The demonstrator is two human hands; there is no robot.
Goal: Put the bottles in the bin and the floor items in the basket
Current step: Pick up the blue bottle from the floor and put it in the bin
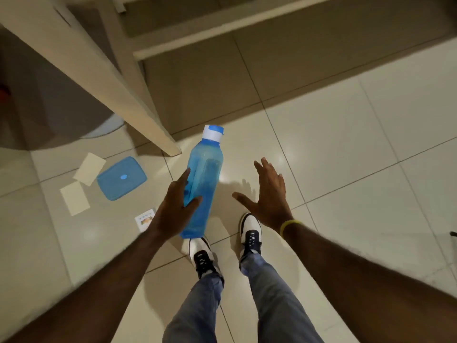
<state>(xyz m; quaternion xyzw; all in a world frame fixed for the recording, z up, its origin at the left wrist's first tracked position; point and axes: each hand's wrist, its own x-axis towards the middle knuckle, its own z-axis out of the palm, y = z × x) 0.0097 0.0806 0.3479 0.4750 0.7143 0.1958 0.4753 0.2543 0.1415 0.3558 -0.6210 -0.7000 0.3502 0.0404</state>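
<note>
Left hand [173, 211] wrapped round the lower half of a blue bottle [206, 174]: fingers [185, 177] laid along its left flank, thumb hooked across the near face. Bottle held clear of the floor and tilted, with the white-and-blue cap [213, 132] pointing away beyond the fingertips and the base back by the wrist, above the left shoe [201, 253].

Right hand [269, 198] just to the right of the bottle, apart from it. Fingers [265, 168] straight and spread, thumb stretched toward the bottle, gripping nothing. Yellow band [290, 225] round that wrist.

Out to the left of the left fingers, flat on the tiled floor [346, 144]: a blue rectangular lid or shallow box [121, 178], hard to say which. Just beside it, farther left, two pale paper squares [89, 168] [74, 198]. Nearer the left wrist, a small printed card [145, 220], partly hidden behind the forearm.

Beyond the left fingertips, a pale wooden leg [148, 120] slanting down to the floor just left of the cap. Past that leg, well to the left, a grey rounded shape [49, 107] in shadow, too dim to name.

Under the right palm, the right shoe [250, 231], white and black like the left; blue jeans [272, 293] below both.
</note>
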